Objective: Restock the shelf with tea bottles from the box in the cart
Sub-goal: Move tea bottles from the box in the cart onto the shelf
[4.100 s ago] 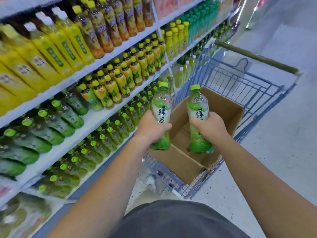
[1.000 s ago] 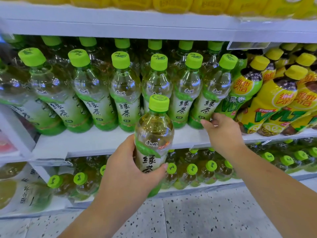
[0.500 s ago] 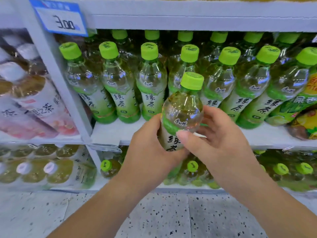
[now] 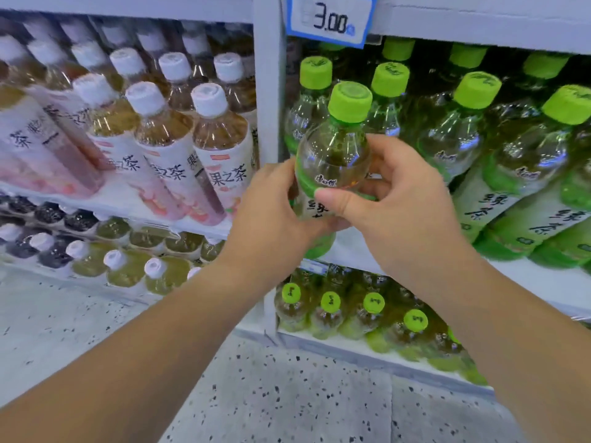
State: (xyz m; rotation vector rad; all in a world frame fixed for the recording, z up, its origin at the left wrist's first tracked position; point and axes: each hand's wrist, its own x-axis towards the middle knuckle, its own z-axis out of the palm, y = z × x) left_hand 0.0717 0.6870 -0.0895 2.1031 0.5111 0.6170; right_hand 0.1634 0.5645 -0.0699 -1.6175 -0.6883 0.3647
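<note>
Both hands hold one green tea bottle (image 4: 334, 155) with a lime-green cap, upright in front of the shelf (image 4: 351, 247). My left hand (image 4: 271, 212) wraps its left side and my right hand (image 4: 396, 206) grips its right side, thumb across the label. The bottle's base hangs at the shelf's front edge, at the far left of the green tea row (image 4: 479, 148), beside the white shelf upright (image 4: 268, 91). The cart and its box are out of view.
White-capped fruit tea bottles (image 4: 166, 148) fill the bay left of the upright. A blue price tag reading 3.00 (image 4: 329, 19) hangs above. More green-capped bottles (image 4: 351, 314) stand on the lower shelf. Speckled floor (image 4: 271, 394) lies below.
The view and both hands have shifted left along the shelf, carrying the bottle to the left end of the green tea row. Earlier, my right hand had left its own bottle on the shelf.
</note>
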